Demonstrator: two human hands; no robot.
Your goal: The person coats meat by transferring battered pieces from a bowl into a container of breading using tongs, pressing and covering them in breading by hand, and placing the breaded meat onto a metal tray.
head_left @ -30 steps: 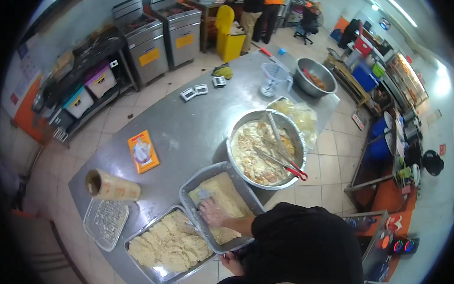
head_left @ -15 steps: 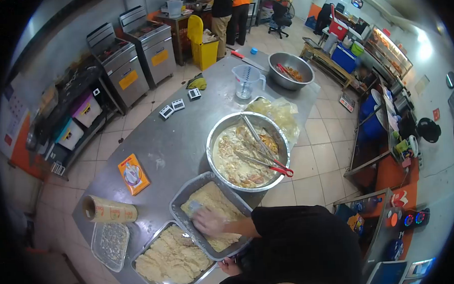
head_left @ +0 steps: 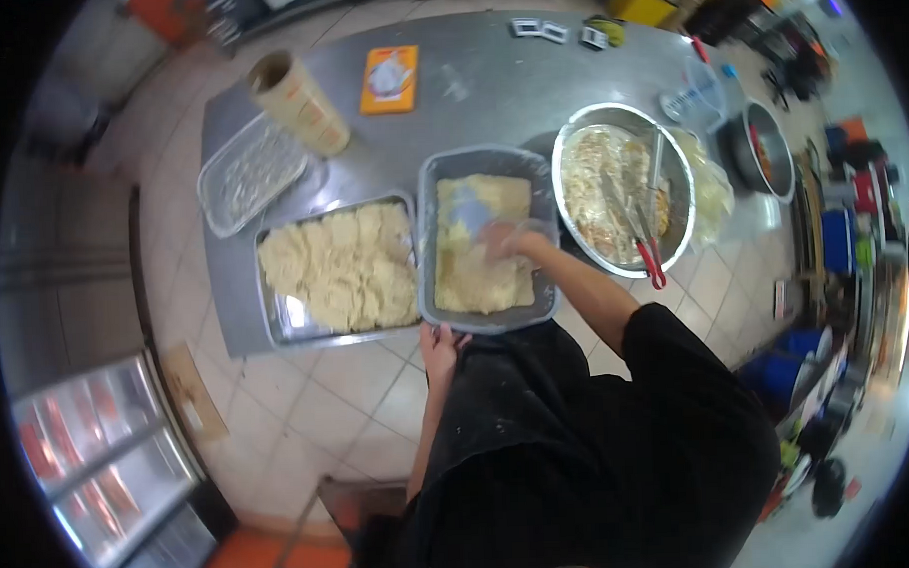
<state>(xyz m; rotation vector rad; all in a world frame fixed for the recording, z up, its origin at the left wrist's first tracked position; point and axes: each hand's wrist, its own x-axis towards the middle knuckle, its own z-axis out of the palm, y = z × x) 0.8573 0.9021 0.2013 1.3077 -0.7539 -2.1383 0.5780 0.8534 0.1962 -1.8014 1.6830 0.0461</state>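
My right hand (head_left: 505, 244) is blurred by motion over the pale crumbs (head_left: 480, 283) in the grey plastic tub (head_left: 428, 235); its fingers are smeared. A bluish-grey item (head_left: 467, 211) lies on the crumbs just beyond it. At the tub's near left corner is my left hand (head_left: 441, 347), its fingers closed on the rim. Left of the tub, a metal tray (head_left: 267, 316) holds breaded pieces (head_left: 344, 263). On the right, a large metal bowl (head_left: 569, 212) contains battered pieces, with red-handled tongs (head_left: 645, 242) resting in it.
A wrap roll (head_left: 303, 104), a clear plastic tray (head_left: 211, 192) and an orange packet (head_left: 389, 81) are on the steel table (head_left: 468, 103). Small timers (head_left: 554, 32) sit at its far edge. A jug (head_left: 696, 97) and a second bowl (head_left: 783, 162) stand at the right.
The camera view has turned, shifting the tub and bowls within it. My right hand has moved over the crumbs, away from the bluish-grey item. My left hand remains at the tub's near corner.
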